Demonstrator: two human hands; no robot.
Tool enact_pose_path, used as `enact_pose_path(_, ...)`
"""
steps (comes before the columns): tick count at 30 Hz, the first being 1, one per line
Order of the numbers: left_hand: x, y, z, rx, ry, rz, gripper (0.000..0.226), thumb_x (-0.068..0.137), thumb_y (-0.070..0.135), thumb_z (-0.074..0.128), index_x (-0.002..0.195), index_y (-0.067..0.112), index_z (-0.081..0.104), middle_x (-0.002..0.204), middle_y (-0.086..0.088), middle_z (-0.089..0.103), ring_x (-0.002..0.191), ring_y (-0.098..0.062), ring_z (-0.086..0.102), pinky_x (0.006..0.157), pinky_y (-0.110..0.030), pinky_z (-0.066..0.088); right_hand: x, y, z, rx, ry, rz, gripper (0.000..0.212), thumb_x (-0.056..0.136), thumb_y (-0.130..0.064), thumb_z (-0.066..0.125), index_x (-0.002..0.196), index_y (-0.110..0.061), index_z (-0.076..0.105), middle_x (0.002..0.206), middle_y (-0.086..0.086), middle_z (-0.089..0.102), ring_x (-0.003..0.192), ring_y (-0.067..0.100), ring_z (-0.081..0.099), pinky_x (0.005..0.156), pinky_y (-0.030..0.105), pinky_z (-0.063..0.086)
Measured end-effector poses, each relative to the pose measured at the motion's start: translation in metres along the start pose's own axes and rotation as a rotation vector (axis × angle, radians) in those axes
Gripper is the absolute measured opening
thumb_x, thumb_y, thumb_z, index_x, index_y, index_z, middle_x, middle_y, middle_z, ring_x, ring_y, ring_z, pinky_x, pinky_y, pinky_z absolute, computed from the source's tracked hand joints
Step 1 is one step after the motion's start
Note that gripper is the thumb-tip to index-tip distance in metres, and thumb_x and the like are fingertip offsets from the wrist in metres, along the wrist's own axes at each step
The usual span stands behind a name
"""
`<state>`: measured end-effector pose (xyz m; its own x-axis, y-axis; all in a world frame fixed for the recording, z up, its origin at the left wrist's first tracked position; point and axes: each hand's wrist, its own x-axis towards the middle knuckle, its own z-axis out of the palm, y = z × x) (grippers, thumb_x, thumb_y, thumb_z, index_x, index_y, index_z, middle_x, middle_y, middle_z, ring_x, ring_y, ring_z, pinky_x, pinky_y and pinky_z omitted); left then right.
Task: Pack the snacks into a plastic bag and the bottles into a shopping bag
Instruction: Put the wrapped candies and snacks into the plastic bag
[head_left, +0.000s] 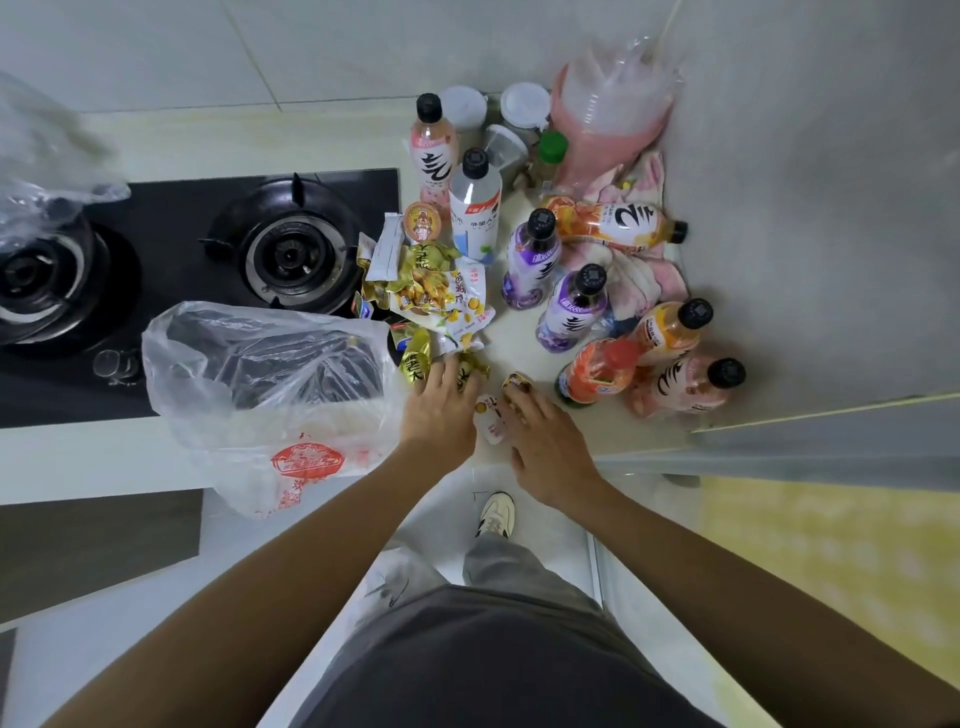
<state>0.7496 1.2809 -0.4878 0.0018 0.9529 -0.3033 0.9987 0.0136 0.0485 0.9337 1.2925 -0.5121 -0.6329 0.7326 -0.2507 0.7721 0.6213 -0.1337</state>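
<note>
The left hand (441, 410) is being laid flat on gold snack packets (470, 371) at the near edge of the desk (511, 338), with fingers spread and nearly straight; nothing is being gripped by it. The right hand (545, 441) is being rested just beside it, fingers stretched over a small white packet (491, 421) and touching a gold packet (517, 384); whether its grip is closed on anything cannot be told.

A clear plastic bag (270, 384) with red print is being kept open to the left of the hands, partly over the stove (171, 270). A pile of snacks (431, 291) is lying between the bag and the bottles. Seven bottles (532, 260) are standing behind and to the right of the snacks, and one orange bottle (618, 223) is lying on a pink cloth (660, 275) near the wall.
</note>
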Motion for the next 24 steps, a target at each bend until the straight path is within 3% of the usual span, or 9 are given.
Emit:
enact_pose_path(4,0.003,0.001,0.003,0.003,0.051,0.011,0.03,0.086,0.016,0.063,0.114,0.019,0.054,0.128,-0.014,0.046,0.109,-0.034,0.049,0.082,-0.041,0.049,0.001,0.005,-0.005,-0.011,0.043,0.015,0.053,0.085,-0.025,0.073,0.133,-0.015,0.053,0.125,0.007,0.053,0.115,0.027,0.051,0.098,0.038,0.047)
enact_pose_path(6,0.008,0.002,0.004,-0.003,0.018,-0.006,0.034,0.084,0.012,0.068,0.113,0.02,0.053,0.129,-0.015,0.043,0.108,-0.036,0.05,0.079,-0.041,0.052,0.003,0.006,-0.004,0.025,0.056,0.015,0.05,0.08,-0.018,0.078,0.125,-0.013,0.057,0.121,0.007,0.054,0.112,0.026,0.053,0.096,0.036,0.049)
enact_pose_path(10,0.019,0.005,-0.002,0.003,-0.05,0.005,0.056,0.075,0.0,0.073,0.118,0.019,0.042,0.128,-0.015,0.035,0.111,-0.033,0.047,0.083,-0.038,0.051,0.008,0.004,0.0,0.079,0.057,0.055,0.066,0.063,-0.01,0.089,0.123,-0.008,0.06,0.127,0.009,0.06,0.113,0.028,0.057,0.093,0.038,0.054)
enact_pose_path(15,0.024,0.002,0.002,0.025,0.01,0.042,0.053,0.078,0.003,0.069,0.119,0.02,0.04,0.121,-0.014,0.044,0.109,-0.032,0.046,0.086,-0.04,0.046,0.008,0.006,0.006,0.077,0.096,0.126,0.056,0.059,-0.018,0.092,0.104,-0.015,0.059,0.103,0.004,0.061,0.098,0.024,0.057,0.077,0.033,0.051)
enact_pose_path(18,0.021,0.002,0.004,-0.061,0.056,0.07,0.044,0.084,0.013,0.068,0.118,0.019,0.042,0.115,-0.014,0.047,0.105,-0.032,0.048,0.079,-0.04,0.048,0.006,0.008,0.011,0.11,0.137,0.192,0.047,0.063,-0.02,0.091,0.098,-0.015,0.061,0.098,0.004,0.059,0.093,0.024,0.06,0.072,0.034,0.052)
enact_pose_path(21,0.012,0.002,-0.005,-0.226,0.098,0.061,0.038,0.086,0.021,0.067,0.117,0.015,0.045,0.113,-0.012,0.047,0.104,-0.033,0.049,0.072,-0.041,0.053,0.006,0.002,0.012,0.244,0.166,0.277,0.031,0.079,-0.022,0.083,0.1,-0.012,0.062,0.098,0.006,0.059,0.09,0.025,0.062,0.069,0.037,0.054)
enact_pose_path(24,-0.003,-0.006,-0.026,-0.319,0.149,0.049,0.039,0.086,0.028,0.066,0.118,0.015,0.048,0.111,-0.007,0.047,0.096,-0.03,0.056,0.056,-0.035,0.04,0.006,-0.011,-0.002,0.482,0.2,0.4,0.024,0.091,-0.033,0.072,0.095,-0.014,0.059,0.085,0.002,0.065,0.076,0.023,0.062,0.063,0.037,0.051)
